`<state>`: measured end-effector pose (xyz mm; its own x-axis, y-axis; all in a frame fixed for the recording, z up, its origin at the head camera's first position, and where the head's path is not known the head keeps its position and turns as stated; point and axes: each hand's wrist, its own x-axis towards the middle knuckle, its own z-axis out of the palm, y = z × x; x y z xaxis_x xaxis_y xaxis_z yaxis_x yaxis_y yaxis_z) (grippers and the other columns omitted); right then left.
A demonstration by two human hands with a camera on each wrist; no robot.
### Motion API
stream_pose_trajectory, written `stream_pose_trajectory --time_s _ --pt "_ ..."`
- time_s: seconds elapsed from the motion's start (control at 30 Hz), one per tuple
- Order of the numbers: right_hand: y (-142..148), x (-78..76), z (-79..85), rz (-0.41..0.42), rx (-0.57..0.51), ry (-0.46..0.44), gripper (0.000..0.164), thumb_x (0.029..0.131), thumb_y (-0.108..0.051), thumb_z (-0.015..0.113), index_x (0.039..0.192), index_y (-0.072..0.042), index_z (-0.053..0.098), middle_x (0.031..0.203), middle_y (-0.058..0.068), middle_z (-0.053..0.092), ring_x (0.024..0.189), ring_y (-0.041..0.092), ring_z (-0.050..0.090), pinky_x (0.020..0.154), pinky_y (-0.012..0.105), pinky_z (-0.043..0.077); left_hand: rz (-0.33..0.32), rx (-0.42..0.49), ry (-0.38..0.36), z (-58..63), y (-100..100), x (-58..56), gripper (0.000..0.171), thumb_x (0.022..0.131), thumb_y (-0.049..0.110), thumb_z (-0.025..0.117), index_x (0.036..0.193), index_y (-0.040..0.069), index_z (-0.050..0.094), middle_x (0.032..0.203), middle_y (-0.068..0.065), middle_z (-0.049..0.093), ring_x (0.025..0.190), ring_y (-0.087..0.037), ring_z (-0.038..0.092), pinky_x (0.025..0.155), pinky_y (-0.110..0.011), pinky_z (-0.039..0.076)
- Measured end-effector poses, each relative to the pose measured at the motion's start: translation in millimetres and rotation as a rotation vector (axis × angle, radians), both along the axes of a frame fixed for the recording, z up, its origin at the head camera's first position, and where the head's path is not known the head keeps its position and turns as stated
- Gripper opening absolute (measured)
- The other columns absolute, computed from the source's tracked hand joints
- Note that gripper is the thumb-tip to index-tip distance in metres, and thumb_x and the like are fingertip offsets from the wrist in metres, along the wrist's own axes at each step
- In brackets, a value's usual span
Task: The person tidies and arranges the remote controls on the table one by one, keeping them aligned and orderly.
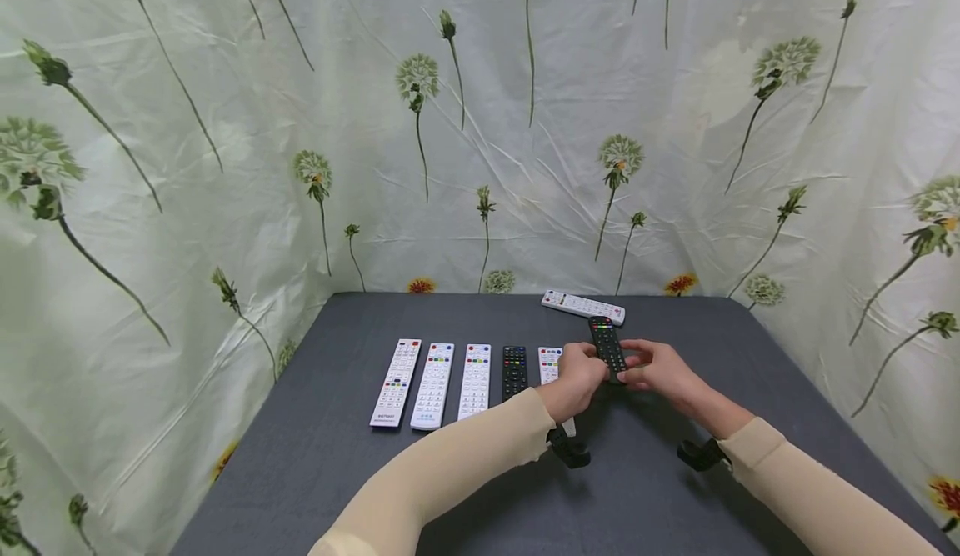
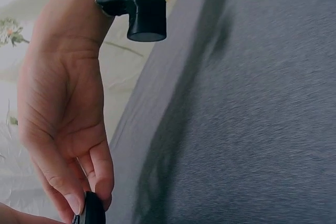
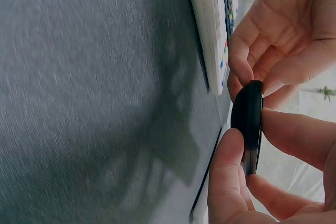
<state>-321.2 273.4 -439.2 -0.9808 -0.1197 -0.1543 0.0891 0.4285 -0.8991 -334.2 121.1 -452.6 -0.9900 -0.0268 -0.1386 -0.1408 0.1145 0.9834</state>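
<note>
Both hands hold a black remote control (image 1: 606, 346) above the grey table, its buttons facing up. My left hand (image 1: 582, 370) pinches its left side between thumb and fingers. The right hand (image 1: 663, 368) grips the opposite side, also with thumb and fingers. In the right wrist view the dark remote (image 3: 248, 121) appears edge-on between the two hands, its shadow falling on the table. Only a small end of that remote (image 2: 94, 208) shows at the bottom of the left wrist view, beneath the left fingers. Partly covered by the left hand and forearm, a white remote (image 1: 551, 363) lies close by.
Left of the hands lie three white remotes (image 1: 396, 383) and another black remote (image 1: 514, 370), lined up side by side. A further white remote (image 1: 583, 307) lies crosswise near the back edge of the table (image 1: 360, 489). A flower-patterned curtain (image 1: 480, 122) hangs behind.
</note>
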Motion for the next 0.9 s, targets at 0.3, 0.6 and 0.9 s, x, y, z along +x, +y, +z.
stream_pose_trajectory --time_s 0.3,0.6,0.9 --pt "-14 10.8 -6.0 0.016 0.001 0.018 0.081 0.084 -0.002 0.077 0.152 0.006 0.033 0.112 0.023 0.062 0.091 0.025 0.065 0.079 0.041 0.058 -0.030 0.029 -0.028 -0.5 -18 17.1 0.055 0.067 -0.017 0.064 0.121 -0.003 0.067 0.101 -0.008 0.065 0.088 -0.020 0.058 0.073 -0.034 0.050" --pt "-23 24.4 -19.2 0.011 -0.024 0.016 0.085 0.082 0.001 0.077 0.153 0.006 0.030 0.112 0.023 0.059 0.091 0.024 0.065 0.079 0.040 0.058 -0.092 0.116 -0.047 0.4 -27 40.9 0.052 0.067 -0.017 0.060 0.118 -0.006 0.066 0.102 -0.009 0.065 0.086 -0.020 0.059 0.074 -0.035 0.049" --pt "-25 30.4 -30.6 0.026 -0.049 0.001 0.081 0.082 0.006 0.073 0.151 0.009 0.031 0.107 0.020 0.061 0.089 0.023 0.065 0.077 0.038 0.058 -0.101 0.139 -0.094 2.4 -29 57.0 0.060 0.067 -0.014 0.059 0.127 -0.008 0.061 0.113 -0.012 0.062 0.092 -0.024 0.055 0.076 -0.037 0.047"
